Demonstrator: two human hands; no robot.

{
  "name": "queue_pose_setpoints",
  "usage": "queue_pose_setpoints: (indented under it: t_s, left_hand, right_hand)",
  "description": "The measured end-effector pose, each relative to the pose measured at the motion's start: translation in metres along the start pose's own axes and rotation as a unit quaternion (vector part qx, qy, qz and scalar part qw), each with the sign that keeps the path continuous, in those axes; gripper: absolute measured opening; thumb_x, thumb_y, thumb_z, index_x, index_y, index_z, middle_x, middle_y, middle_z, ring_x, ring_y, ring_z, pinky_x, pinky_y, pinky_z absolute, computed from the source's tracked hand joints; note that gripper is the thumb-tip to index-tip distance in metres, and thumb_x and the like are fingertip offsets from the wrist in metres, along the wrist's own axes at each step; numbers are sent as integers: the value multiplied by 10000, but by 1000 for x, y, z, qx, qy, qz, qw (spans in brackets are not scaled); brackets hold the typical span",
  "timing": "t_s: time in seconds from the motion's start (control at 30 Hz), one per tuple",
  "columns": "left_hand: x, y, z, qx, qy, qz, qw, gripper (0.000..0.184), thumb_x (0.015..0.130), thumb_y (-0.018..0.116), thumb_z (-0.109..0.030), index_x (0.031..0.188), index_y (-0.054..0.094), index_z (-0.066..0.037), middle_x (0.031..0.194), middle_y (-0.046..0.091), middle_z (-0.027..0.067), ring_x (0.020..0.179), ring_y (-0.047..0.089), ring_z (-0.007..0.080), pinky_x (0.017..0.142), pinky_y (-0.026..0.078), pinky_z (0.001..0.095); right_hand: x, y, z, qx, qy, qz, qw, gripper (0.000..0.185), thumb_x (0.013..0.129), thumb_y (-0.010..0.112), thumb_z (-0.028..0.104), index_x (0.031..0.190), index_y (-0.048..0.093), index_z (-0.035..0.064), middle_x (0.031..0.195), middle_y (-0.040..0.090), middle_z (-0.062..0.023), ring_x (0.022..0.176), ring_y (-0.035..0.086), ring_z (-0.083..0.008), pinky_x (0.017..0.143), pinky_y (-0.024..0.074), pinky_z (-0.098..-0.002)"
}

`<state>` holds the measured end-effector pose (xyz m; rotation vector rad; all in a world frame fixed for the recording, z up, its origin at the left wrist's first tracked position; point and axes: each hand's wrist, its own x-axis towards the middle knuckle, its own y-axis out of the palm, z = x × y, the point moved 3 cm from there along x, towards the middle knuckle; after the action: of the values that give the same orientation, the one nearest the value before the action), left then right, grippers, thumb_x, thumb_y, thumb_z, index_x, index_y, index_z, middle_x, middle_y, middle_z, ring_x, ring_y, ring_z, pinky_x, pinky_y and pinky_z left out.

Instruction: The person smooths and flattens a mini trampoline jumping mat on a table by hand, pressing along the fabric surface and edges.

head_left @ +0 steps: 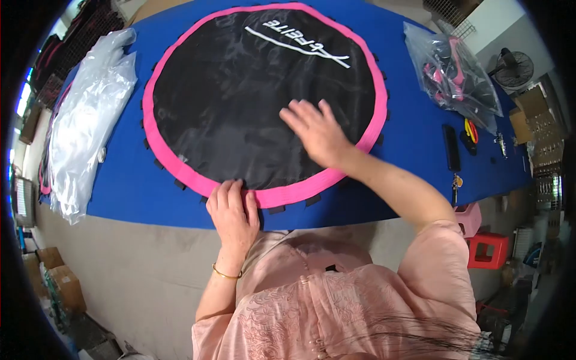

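The blue surface carries the round black mat, already spread flat, its pink rim complete all round; what's left, I can't tell. My right fingers spread wide over it; my left fingers rest on the near rim, perhaps pinching.

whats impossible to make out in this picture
All in the head view:
- Underside of the black mat: hidden by its own top.
- Palm of the right hand: hidden by the back of the hand, so contact with the mat is unclear.
- Exact shapes of the pink and black pieces: obscured by the bag's creased plastic.
- Small shiny item near the table's right edge: too small to identify.
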<state>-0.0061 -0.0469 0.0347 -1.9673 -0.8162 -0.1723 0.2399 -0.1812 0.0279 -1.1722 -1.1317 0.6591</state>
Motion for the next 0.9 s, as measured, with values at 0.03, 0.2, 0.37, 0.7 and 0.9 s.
queue_pose_setpoints:
  t_s: [0.03, 0.2, 0.37, 0.7, 0.9]
  left_hand:
    - [-2, 3, -2, 51, 27, 2, 998, 355, 962, 670, -178, 1275, 652, -12, 1260, 643, 183, 1187, 585, 388, 1056, 424, 513]
    - [-6, 8, -1, 89, 44, 3, 995, 393, 954, 660, -230, 1277, 656, -6, 1292, 638, 188, 1215, 571, 413, 1068, 415, 519]
    - [-4, 9, -2, 82, 42, 6, 996, 394, 950, 664, -234, 1273, 659, -9, 1285, 641, 182, 1211, 575, 404, 1055, 416, 517]
    - [-4, 7, -2, 98, 50, 0, 994, 385, 952, 658, -233, 1266, 662, -11, 1276, 643, 173, 1196, 582, 393, 1041, 420, 508]
    - [-4, 7, -2, 99, 54, -5, 994, 385, 953, 655, -235, 1264, 662, -9, 1266, 647, 176, 1191, 586, 395, 1040, 423, 507]
  right_hand:
    - [-3, -3, 6, 15, -14, 3, 1000, 658, 944, 563, 31, 1583, 450, 142, 1593, 469, -159, 1481, 448, -342, 1214, 300, -618]
    - [-12, -9, -33, 8, 44, -11, 999, 675, 932, 554, -9, 1581, 457, 148, 1595, 472, -153, 1481, 450, -341, 1231, 262, -626]
    - [-25, -13, -122, -74, 169, 18, 983, 689, 923, 531, -29, 1588, 418, 114, 1625, 418, -214, 1509, 405, -393, 1233, 249, -659]
    - [-31, -26, -82, -16, 72, 83, 994, 739, 925, 490, -62, 1630, 372, 122, 1668, 370, -186, 1556, 342, -372, 1266, 183, -639]
    - [-14, -4, -127, -52, 184, 20, 981, 734, 933, 525, -37, 1628, 360, 132, 1672, 348, -203, 1561, 321, -389, 1253, 202, -659]
